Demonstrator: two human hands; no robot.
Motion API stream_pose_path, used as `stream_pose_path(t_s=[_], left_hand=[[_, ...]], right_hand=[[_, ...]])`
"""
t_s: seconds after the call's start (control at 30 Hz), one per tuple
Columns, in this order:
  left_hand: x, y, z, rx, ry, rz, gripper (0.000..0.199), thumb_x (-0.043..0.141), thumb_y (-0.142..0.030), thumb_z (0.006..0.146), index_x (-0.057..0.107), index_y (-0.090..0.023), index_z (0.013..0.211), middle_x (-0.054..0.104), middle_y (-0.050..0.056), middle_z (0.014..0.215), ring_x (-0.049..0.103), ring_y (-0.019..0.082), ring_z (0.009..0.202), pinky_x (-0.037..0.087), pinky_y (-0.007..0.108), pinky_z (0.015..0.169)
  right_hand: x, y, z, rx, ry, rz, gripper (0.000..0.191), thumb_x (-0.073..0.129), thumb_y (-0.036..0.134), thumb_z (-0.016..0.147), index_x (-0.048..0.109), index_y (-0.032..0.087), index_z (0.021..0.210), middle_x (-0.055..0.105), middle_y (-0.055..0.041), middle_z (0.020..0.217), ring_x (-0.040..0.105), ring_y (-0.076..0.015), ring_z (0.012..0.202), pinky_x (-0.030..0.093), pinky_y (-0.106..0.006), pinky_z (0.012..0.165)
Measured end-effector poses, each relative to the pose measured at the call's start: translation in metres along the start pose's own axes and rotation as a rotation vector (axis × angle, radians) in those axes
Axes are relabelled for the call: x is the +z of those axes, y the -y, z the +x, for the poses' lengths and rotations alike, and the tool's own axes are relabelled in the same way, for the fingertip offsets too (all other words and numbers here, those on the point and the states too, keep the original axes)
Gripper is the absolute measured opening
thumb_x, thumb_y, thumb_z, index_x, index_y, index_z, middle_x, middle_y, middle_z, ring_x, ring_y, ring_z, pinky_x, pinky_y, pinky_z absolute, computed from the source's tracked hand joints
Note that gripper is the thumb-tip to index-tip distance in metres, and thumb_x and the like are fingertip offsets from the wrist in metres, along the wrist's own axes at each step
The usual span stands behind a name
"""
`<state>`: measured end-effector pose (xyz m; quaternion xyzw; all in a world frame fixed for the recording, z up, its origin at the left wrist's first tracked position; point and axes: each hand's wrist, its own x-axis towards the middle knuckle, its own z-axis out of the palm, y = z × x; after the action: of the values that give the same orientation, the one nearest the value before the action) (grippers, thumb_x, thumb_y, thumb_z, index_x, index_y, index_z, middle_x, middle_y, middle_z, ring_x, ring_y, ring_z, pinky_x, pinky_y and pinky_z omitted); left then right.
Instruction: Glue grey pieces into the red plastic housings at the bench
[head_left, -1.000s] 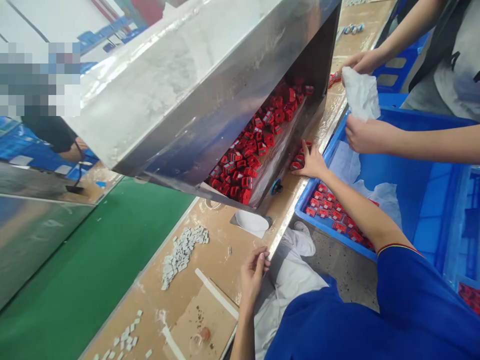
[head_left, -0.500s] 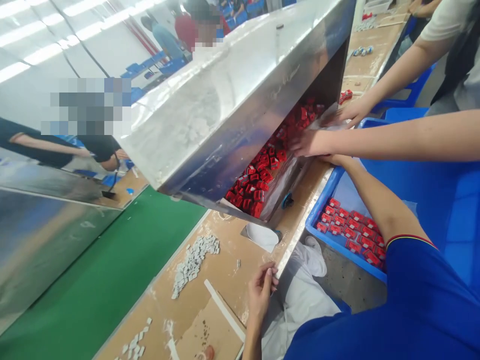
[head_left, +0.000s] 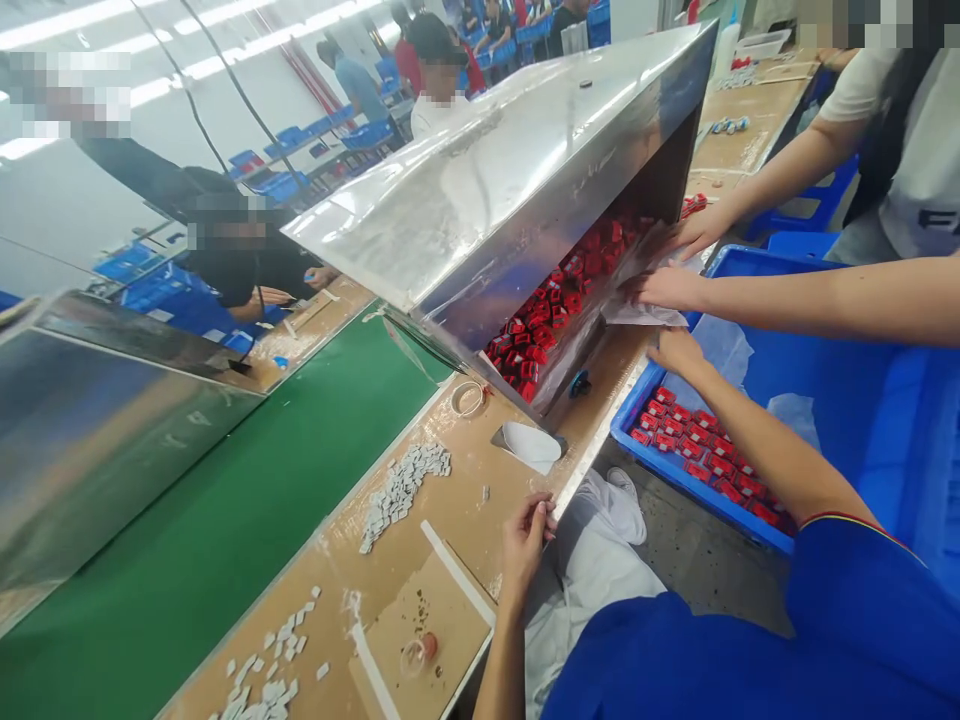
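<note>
My left hand rests at the front edge of the brown worktable, its fingers curled together with nothing visible in them. My right hand is at the table edge, against a thin translucent sheet; its fingers are bent and partly hidden, so what they hold is unclear. Many small red parts lie inside the tilted metal hopper. Another person's two hands are on the sheet at the hopper's opening, just above my right hand. Rows of red parts lie in a blue bin.
A green conveyor belt runs beyond the table. Small grey pieces, a white-faced scoop, a tape ring and a cardboard piece lie on the table. Another person works across the belt at the left.
The other person's nearer hand has shifted from over the red parts onto the sheet. My right hand is slightly lower, clear of that hand. The view has shifted; my left hand keeps its place.
</note>
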<state>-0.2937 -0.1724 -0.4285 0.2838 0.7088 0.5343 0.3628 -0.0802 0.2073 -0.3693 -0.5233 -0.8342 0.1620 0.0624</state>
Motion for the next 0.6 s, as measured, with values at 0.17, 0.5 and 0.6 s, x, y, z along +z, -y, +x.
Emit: stream_pose_path(t_s=[0.17, 0.5, 0.6], left_hand=[[0.001, 0.003, -0.001, 0.057, 0.011, -0.014, 0.048, 0.077, -0.059, 0.084, 0.080, -0.014, 0.100, 0.080, 0.010, 0.086, 0.069, 0.014, 0.061, 0.057, 0.024, 0.053], [-0.004, 0.015, 0.001, 0.056, 0.056, 0.016, 0.047, 0.077, -0.058, 0.084, 0.081, -0.015, 0.102, 0.080, 0.009, 0.089, 0.069, 0.015, 0.068, 0.060, 0.026, 0.062], [-0.005, 0.013, 0.000, 0.071, 0.069, 0.031, 0.047, 0.076, -0.058, 0.085, 0.080, -0.014, 0.101, 0.080, 0.010, 0.089, 0.070, 0.015, 0.068, 0.060, 0.026, 0.061]], right_hand=[[0.013, 0.013, -0.120, -0.052, 0.098, 0.010, 0.050, 0.050, 0.043, 0.107, 0.063, 0.014, 0.144, 0.070, -0.0206, 0.140, 0.069, -0.0349, 0.127, 0.054, -0.044, 0.109], [0.061, -0.089, -0.238, 0.338, 0.235, -0.041, 0.072, 0.036, 0.051, 0.109, 0.034, 0.006, 0.165, 0.041, -0.0294, 0.165, 0.041, -0.0415, 0.156, 0.039, -0.054, 0.124], [0.057, -0.110, -0.230, 0.405, 0.257, -0.028, 0.076, 0.040, 0.054, 0.107, 0.032, 0.007, 0.166, 0.040, -0.0326, 0.164, 0.043, -0.0464, 0.153, 0.044, -0.059, 0.119]])
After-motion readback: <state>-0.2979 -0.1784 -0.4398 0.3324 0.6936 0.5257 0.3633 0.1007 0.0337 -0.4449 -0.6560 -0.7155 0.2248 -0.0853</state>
